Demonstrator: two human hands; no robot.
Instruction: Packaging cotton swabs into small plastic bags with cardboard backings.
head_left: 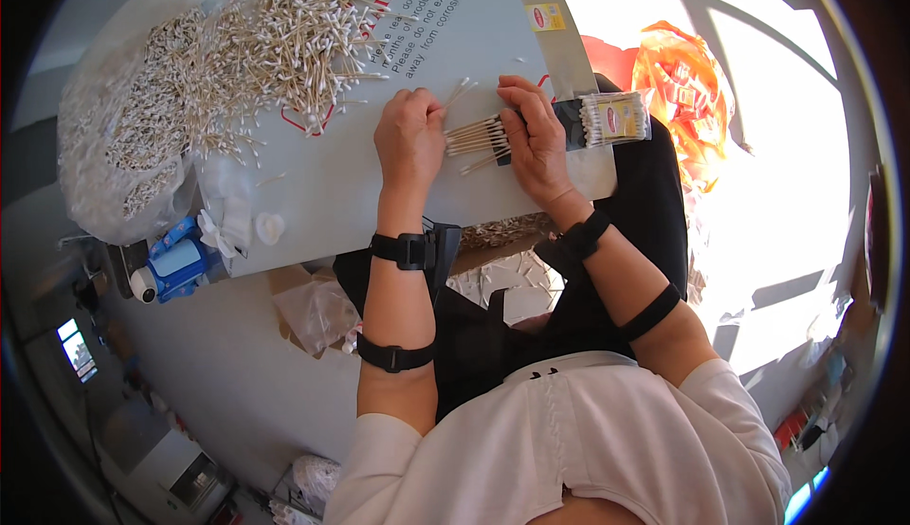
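Observation:
My left hand is closed, its thumb and fingers pinching the ends of a few cotton swabs that point away to the right. Just right of it, a row of cotton swabs lies side by side, partly over a dark flat strip. Over that strip rests my right hand, fingers bent, with a gap between thumb and forefinger; nothing shows held there. Beyond it, at the strip's right end, sits a clear pack of cotton swabs with a yellow label. The right palm's underside is hidden.
A large heap of loose cotton swabs spills from a clear plastic bag on the grey table. Small yellow cards lie along the far right edge. A blue-and-white item stands at the left corner; an orange bag is right.

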